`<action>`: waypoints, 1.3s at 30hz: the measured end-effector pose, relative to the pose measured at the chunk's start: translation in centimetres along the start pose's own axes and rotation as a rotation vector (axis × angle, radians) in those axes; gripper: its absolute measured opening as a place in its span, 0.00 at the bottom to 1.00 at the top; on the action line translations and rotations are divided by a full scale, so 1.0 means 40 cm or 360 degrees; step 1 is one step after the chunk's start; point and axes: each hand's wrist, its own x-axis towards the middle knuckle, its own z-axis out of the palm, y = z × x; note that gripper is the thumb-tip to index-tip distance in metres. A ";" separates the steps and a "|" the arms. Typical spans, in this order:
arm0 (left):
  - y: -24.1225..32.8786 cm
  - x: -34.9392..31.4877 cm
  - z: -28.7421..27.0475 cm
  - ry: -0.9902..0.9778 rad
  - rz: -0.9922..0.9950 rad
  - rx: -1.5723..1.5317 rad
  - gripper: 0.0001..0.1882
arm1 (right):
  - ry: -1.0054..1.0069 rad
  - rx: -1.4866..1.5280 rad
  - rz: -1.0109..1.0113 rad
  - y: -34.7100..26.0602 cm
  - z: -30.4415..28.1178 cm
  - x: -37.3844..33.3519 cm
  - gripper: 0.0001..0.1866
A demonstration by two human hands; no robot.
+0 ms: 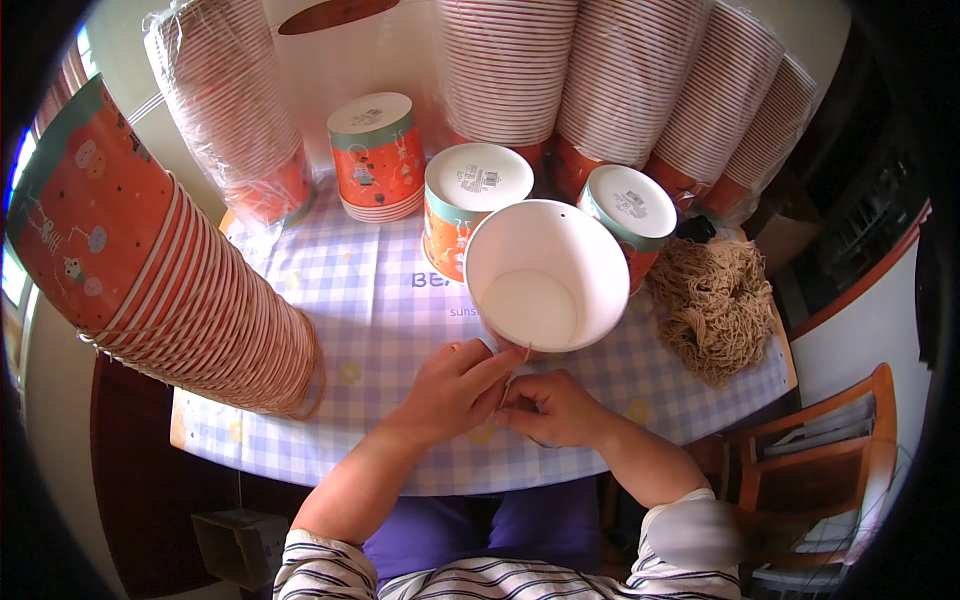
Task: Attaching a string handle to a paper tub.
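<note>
A paper bucket (pixel 545 285), white inside, stands in front of me with its mouth tilted toward me. A small dark hole shows in its far wall near the rim. At the near rim, my left hand (pixel 452 390) is closed, finger and thumb pinching a thin beige cord (pixel 507 388) whose end pokes up by the rim. Just to its right, my right hand (pixel 556 408) is closed on the same cord, below the rim. The bucket's near outer wall is mostly hidden by my fingers.
A tall leaning stack of orange buckets with cord (pixel 215 300) stands at left. Upturned buckets (pixel 478 185) sit behind the open one. Plastic-wrapped stacks (pixel 505 70) line the back. Tangled beige cords (pixel 715 305) lie at right on the checked tablecloth (pixel 370 420). A wooden chair (pixel 820 460) is at lower right.
</note>
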 end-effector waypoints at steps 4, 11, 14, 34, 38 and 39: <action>0.007 0.005 -0.004 -0.0005 -0.0064 -0.0018 0.17 | 0.0022 0.0066 0.0063 0.012 0.002 -0.003 0.05; 0.013 -0.007 0.007 -0.0068 -0.0538 -0.0292 0.12 | 0.0452 -0.0178 -0.0134 0.008 0.005 -0.002 0.04; 0.006 -0.017 0.025 -0.0021 -0.0716 -0.0516 0.09 | 0.0635 -0.0430 -0.0272 0.011 0.007 -0.003 0.05; 0.015 -0.020 0.034 -0.0057 -0.1788 -0.2267 0.04 | 0.0947 -0.0216 -0.0223 0.014 0.009 0.009 0.07; 0.009 -0.026 0.036 -0.0059 -0.1783 -0.2468 0.04 | 0.0886 -0.0068 -0.0178 0.008 0.005 0.015 0.06; 0.010 -0.026 0.035 -0.0055 -0.1782 -0.2469 0.04 | 0.0864 -0.0077 -0.0162 0.009 0.003 0.015 0.05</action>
